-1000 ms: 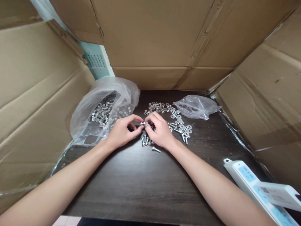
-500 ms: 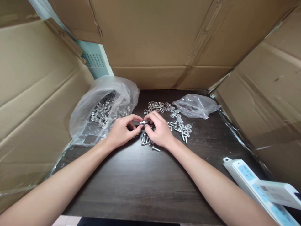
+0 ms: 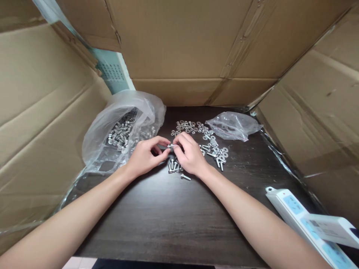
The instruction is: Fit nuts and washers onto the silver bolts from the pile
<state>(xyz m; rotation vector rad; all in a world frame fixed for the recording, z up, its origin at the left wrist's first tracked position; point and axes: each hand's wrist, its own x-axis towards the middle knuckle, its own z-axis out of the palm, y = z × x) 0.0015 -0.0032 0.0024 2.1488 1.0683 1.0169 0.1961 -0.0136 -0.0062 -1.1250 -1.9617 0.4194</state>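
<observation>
Between my two hands is a small silver bolt point(image 3: 169, 146), lying roughly level with a nut-like ring on its shank. My left hand point(image 3: 146, 155) pinches its left end between thumb and fingertips. At the right end, the thumb and forefinger of my right hand point(image 3: 190, 154) are closed on the bolt's shank or the nut; the fingers partly cover it. Just below lie several loose bolts point(image 3: 174, 165), with a single bolt point(image 3: 185, 177) nearer to me. Washers and nuts point(image 3: 186, 126) are scattered behind my right hand.
A clear plastic bag point(image 3: 97, 136) full of bolts lies open at the left. More bolts and washers point(image 3: 217, 151) spread rightward, near a crumpled plastic bag point(image 3: 234, 125). A white power strip point(image 3: 280, 198) sits at the right edge. Cardboard walls point(image 3: 179, 45) surround the dark table point(image 3: 162, 216).
My right thumb and forefinger have shifted and drawn closer together at the bolt's right end. My left hand keeps its pinch almost unmoved.
</observation>
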